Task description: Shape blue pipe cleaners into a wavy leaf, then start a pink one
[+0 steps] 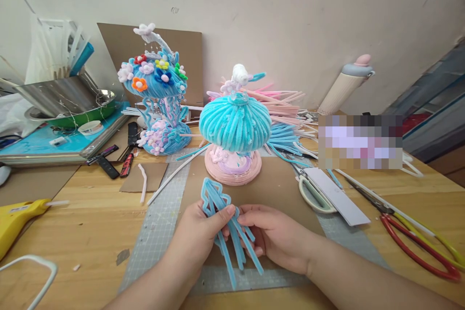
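My left hand [198, 237] pinches a bundle of wavy light-blue pipe cleaners [218, 203] between thumb and fingers, just above a cardboard sheet [279, 184]. My right hand [276, 235] grips the lower ends of the same bundle, which fan out toward me. Right behind the hands stands a half-built pipe-cleaner mushroom with a turquoise cap [235, 123] on a pink coiled base [232, 169]. A finished blue mushroom model with small flowers [158, 101] stands to the back left.
A grey cutting mat [160, 218] lies under the cardboard. Scissors [316, 193] and red-and-yellow-handled shears [417, 237] lie on the right. A yellow glue gun [18, 213] sits at the left edge. Loose pink and blue pipe cleaners [283, 111] are piled behind. A metal bowl [65, 101] is back left.
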`<state>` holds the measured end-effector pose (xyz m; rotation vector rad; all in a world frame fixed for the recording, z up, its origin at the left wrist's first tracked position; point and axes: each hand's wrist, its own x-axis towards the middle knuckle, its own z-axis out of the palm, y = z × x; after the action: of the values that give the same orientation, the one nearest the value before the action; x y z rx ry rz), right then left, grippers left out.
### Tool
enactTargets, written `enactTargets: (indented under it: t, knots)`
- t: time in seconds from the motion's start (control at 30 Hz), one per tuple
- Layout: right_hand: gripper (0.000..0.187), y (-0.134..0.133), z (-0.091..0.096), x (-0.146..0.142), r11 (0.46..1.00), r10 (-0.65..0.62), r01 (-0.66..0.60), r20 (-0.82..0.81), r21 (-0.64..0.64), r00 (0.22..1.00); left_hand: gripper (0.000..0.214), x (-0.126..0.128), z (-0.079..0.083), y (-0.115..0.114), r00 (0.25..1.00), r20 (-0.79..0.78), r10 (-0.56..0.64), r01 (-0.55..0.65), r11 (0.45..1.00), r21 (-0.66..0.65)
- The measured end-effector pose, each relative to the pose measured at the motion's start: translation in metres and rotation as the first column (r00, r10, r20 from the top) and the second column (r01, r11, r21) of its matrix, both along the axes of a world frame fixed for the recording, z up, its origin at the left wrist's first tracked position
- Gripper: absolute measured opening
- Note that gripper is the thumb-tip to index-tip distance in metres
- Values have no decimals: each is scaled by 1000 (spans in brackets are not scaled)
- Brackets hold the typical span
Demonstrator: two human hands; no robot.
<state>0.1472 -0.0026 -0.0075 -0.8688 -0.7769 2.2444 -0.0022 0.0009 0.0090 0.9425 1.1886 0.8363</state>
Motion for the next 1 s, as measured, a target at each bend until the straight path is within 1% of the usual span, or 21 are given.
enactTargets:
  t: [0.2,0.3,0.4,0.5,0.63,0.87,1.0]
  knots:
    - [15,0,-1,0,1000,4,-4,-28,-10,1000,27,0,0,1,1000,-10,-14,14,1000,3]
    - [15,1,-1,1,999,-38,37,-56,-28,998,22,0,-1,0,999,36,-3,2,1000,27]
    - [14,2,-2,1,996,-78,74,-86,-42,993,18,-1,-1,-1,992,114,-57,55,998,15]
    - [13,2,-4,2,995,-87,82,-90,-57,992,18,-1,0,1,985,137,-109,111,994,-9]
    - [13,2,-6,4,995,-89,86,-72,-55,993,15,-1,2,1,975,175,-135,138,990,-3]
    - [16,1,-4,4,1000,-24,23,-88,-16,996,15,-1,3,0,984,150,-99,100,995,0]
    - [13,1,-2,5,1000,-11,10,-87,-15,996,18,-2,1,0,992,113,-46,46,999,1]
